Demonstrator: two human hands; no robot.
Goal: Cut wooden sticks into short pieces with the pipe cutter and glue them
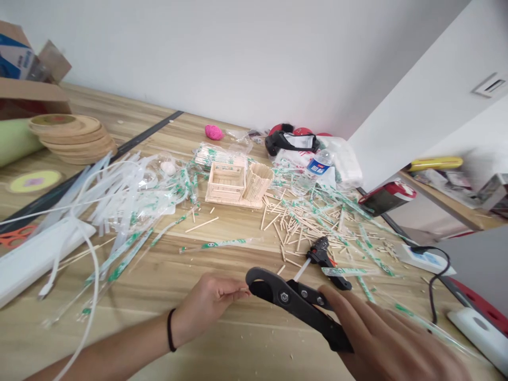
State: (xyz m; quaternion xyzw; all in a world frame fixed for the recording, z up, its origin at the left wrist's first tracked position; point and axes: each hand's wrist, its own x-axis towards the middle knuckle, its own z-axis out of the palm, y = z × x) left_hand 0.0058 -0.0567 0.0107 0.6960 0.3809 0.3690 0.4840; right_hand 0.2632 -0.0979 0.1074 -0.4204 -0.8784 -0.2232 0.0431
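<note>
My right hand (389,336) is closed around the handles of a black hand cutter (297,304), whose rounded jaw points left. At that jaw, my left hand (210,299) pinches with thumb and fingers; what lies between the fingertips is too small and hidden to make out. Beyond both hands stands a small structure built of wooden sticks (226,182), with a square box on its left and a flared holder on its right, both on a stick base. Loose wooden sticks (293,227) are scattered to its right. A black glue gun (323,254) lies just beyond the cutter.
Clear plastic sleeves with green print (138,196) pile up at the left. White cables (95,264) cross there near a white power strip (43,259). Round wooden discs (75,140) are stacked at the far left. A plastic bottle (319,164) and bags stand at the back right.
</note>
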